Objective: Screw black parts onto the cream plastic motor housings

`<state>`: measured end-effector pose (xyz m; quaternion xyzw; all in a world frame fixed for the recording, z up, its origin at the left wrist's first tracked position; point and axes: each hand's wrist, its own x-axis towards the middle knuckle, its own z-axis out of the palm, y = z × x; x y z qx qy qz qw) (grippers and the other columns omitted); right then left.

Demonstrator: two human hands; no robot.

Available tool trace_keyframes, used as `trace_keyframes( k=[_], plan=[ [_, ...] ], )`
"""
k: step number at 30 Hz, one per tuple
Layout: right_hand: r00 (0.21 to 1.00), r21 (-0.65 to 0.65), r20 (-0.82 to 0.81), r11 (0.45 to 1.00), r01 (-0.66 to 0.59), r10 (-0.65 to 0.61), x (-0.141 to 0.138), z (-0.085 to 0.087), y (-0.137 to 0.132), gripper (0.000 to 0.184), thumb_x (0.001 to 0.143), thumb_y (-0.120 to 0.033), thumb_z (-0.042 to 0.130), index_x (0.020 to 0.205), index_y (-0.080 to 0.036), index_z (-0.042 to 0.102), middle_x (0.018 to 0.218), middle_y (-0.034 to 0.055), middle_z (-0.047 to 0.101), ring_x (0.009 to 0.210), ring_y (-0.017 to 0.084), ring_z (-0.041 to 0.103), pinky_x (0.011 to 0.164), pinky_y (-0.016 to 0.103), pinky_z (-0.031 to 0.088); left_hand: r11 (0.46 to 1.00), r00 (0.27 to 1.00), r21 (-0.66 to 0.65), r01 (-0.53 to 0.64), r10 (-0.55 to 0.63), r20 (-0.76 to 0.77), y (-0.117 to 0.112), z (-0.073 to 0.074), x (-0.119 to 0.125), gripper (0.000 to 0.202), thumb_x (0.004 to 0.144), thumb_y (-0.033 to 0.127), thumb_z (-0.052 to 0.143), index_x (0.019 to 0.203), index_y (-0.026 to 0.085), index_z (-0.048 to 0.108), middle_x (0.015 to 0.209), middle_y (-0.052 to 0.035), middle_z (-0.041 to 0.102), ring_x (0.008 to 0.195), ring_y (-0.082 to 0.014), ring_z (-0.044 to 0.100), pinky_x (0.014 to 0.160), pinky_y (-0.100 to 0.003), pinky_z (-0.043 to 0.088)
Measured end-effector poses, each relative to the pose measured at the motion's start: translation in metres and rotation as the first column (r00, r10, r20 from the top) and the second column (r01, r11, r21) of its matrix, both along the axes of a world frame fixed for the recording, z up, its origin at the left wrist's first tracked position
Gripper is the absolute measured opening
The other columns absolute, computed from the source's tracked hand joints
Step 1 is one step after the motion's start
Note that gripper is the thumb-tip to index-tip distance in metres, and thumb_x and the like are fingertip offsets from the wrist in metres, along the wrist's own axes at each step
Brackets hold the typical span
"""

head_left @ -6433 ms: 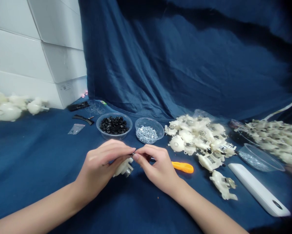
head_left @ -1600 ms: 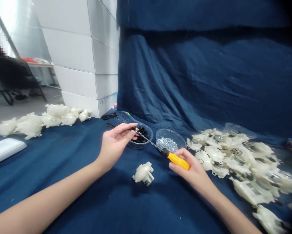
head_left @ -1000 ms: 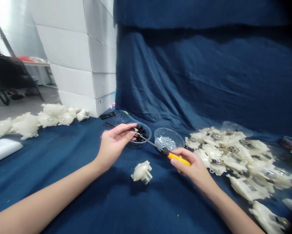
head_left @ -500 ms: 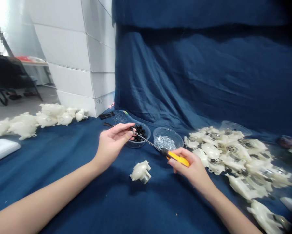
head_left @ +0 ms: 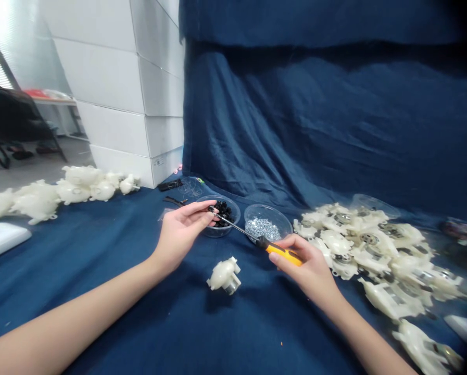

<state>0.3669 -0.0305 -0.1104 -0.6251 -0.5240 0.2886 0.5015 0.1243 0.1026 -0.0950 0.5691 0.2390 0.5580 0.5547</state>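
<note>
My right hand (head_left: pixel 301 260) is closed round the yellow and black handle of a screwdriver (head_left: pixel 282 252). The shaft points up and left, its tip meeting the fingertips of my left hand (head_left: pixel 184 226). That hand pinches a small black part (head_left: pixel 211 209) at the tip, in front of a clear bowl of black parts (head_left: pixel 223 214). Beside it, behind the screwdriver, stands a clear bowl of silver screws (head_left: pixel 263 229). Below and between my hands, a cream plastic housing (head_left: pixel 223 275) with a metal cylinder lies on the blue cloth.
On the right is a pile of cream housings (head_left: pixel 374 245), some showing metal parts. More cream housings (head_left: pixel 80 185) line the left, near a white object (head_left: pixel 4 240). White boxes (head_left: pixel 116 94) are stacked behind, next to a dark blue curtain (head_left: pixel 315 120). A person (head_left: pixel 14 117) sits far left.
Both hands stay nearly in place, with the screwdriver tip still at the left fingertips. The whole view has shifted very slightly.
</note>
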Motion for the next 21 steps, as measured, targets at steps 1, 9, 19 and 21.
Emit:
trace_keyframes(
  k=[1, 9, 19, 21],
  plan=[
    [1.0, 0.006, 0.02, 1.0, -0.008, 0.008, 0.002, 0.0, 0.0, 0.035, 0.082, -0.051, 0.076, 0.092, -0.02, 0.063, 0.085, 0.0025, 0.068, 0.073, 0.016, 0.06, 0.069, 0.029, 0.048, 1.0, 1.0, -0.001, 0.005, -0.005, 0.003, 0.0, 0.0, 0.0, 0.031, 0.081, 0.025, 0.082, 0.111, 0.018, 0.078, 0.098, -0.0059, 0.08, 0.088, -0.015, 0.075, 0.082, -0.022, 0.063],
    [0.978, -0.043, 0.159, 0.99, -0.134, 0.139, 0.0, -0.01, 0.003, 0.039, 0.087, -0.052, 0.07, 0.108, -0.023, 0.056, 0.086, 0.0007, 0.063, 0.07, 0.015, 0.055, 0.066, 0.028, 0.045, 0.999, 1.0, -0.023, -0.025, 0.025, 0.0, -0.001, -0.001, 0.003, 0.033, 0.08, 0.026, 0.083, 0.11, 0.016, 0.078, 0.098, -0.0066, 0.08, 0.089, -0.016, 0.074, 0.079, -0.022, 0.064],
    [0.976, -0.092, 0.045, 0.974, -0.209, 0.213, 0.006, 0.002, 0.001, 0.038, 0.095, -0.055, 0.058, 0.105, -0.019, 0.067, 0.082, 0.0033, 0.068, 0.063, 0.014, 0.057, 0.063, 0.029, 0.045, 1.0, 1.0, 0.005, -0.005, 0.005, -0.015, -0.001, 0.001, 0.0, 0.031, 0.081, 0.027, 0.082, 0.111, 0.018, 0.078, 0.099, -0.0054, 0.08, 0.093, -0.0164, 0.074, 0.083, -0.022, 0.063],
    [0.963, -0.12, -0.016, 0.956, -0.269, 0.269, 0.004, 0.001, 0.0, 0.04, 0.095, -0.055, 0.058, 0.112, -0.02, 0.062, 0.081, 0.0019, 0.067, 0.059, 0.012, 0.053, 0.059, 0.027, 0.043, 1.0, 1.0, -0.008, -0.008, 0.008, -0.005, 0.0, 0.001, 0.0, 0.031, 0.081, 0.026, 0.082, 0.111, 0.018, 0.078, 0.099, -0.0055, 0.08, 0.092, -0.0161, 0.074, 0.083, -0.021, 0.063]
  ],
)
